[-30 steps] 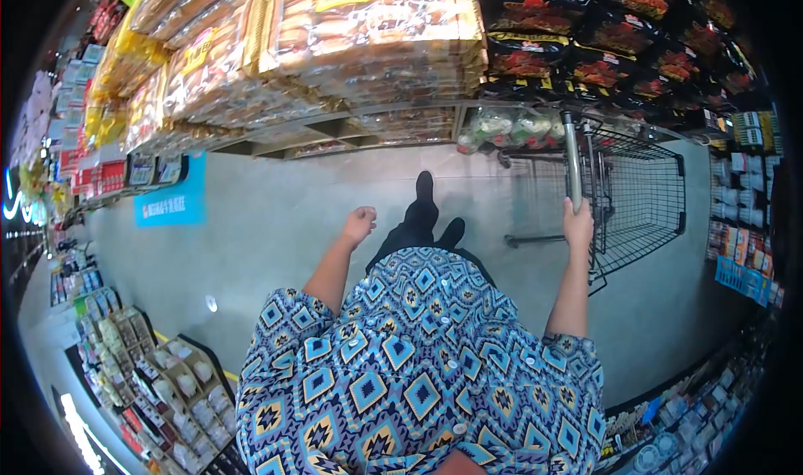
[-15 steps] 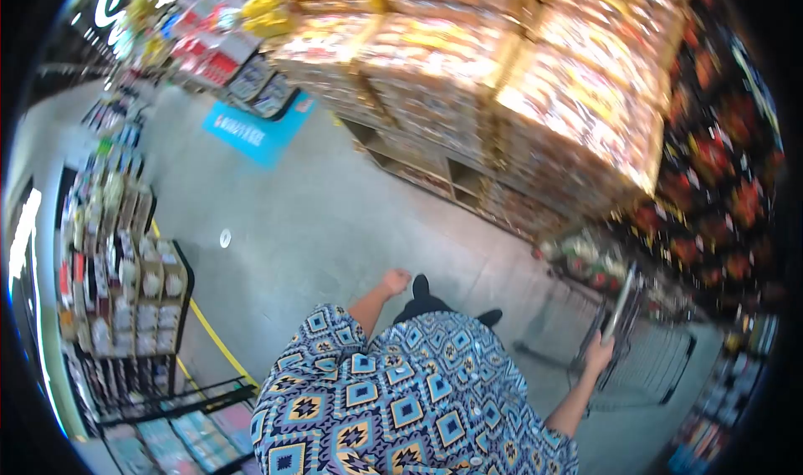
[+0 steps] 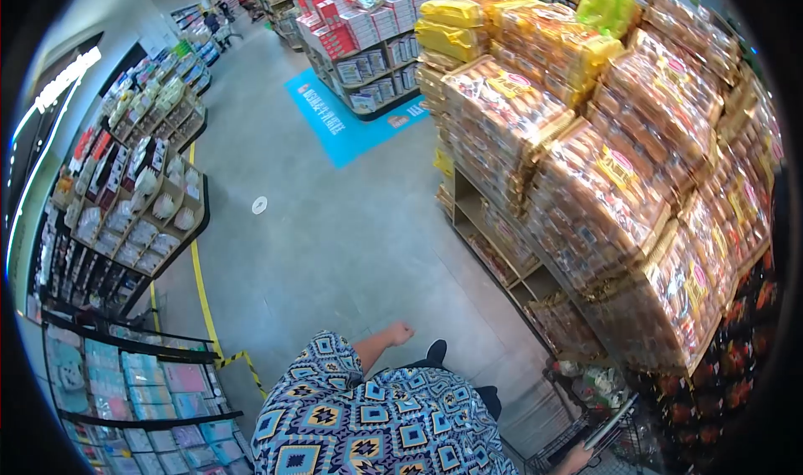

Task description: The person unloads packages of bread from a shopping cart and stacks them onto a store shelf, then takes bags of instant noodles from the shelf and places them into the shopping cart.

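My left hand (image 3: 401, 333) hangs in front of my body above the grey floor, its fingers curled closed and nothing showing in them. At the lower right my right hand (image 3: 575, 456) is wrapped round the handle (image 3: 612, 422) of a shopping cart. The wire basket of the cart (image 3: 631, 450) shows only in part at the bottom edge. Beyond the cart stands a tall stack of clear-wrapped packaged food (image 3: 598, 199) with gold edging, on a wooden shelf base (image 3: 519, 287).
Shelves of boxed goods (image 3: 138, 199) line the left side, with a rack of pastel packets (image 3: 150, 383) nearer me. A display of red and white boxes (image 3: 355, 36) stands ahead beside a blue floor sticker (image 3: 322, 115). People (image 3: 219, 23) are far down the aisle.
The view has swung rightward and up the aisle, so the food stack appears lower and farther right. My right hand keeps its hold on the cart handle, now near the bottom edge.
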{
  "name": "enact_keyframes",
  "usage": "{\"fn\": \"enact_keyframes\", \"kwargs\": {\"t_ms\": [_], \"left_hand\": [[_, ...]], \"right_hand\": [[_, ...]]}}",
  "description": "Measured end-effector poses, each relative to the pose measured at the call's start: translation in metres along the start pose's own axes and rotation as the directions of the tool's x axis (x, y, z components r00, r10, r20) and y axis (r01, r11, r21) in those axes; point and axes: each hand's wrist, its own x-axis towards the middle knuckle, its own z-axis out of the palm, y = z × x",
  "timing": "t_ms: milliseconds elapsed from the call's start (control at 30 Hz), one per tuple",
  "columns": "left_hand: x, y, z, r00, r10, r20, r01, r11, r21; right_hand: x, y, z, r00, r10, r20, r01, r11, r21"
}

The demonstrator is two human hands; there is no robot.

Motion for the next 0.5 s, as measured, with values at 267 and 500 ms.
{"fn": "enact_keyframes", "kwargs": {"t_ms": [267, 500], "left_hand": [[0.028, 0.030, 0.006, 0.995, 0.096, 0.022, -0.098, 0.992, 0.080], [0.081, 0.079, 0.016, 0.990, 0.140, 0.017, -0.141, 0.984, 0.111]], "right_hand": [[-0.010, -0.017, 0.026, 0.991, -0.132, -0.006, 0.130, 0.961, 0.244], [-0.002, -0.042, 0.052, 0.991, -0.109, 0.074, 0.072, 0.920, 0.386]]}}
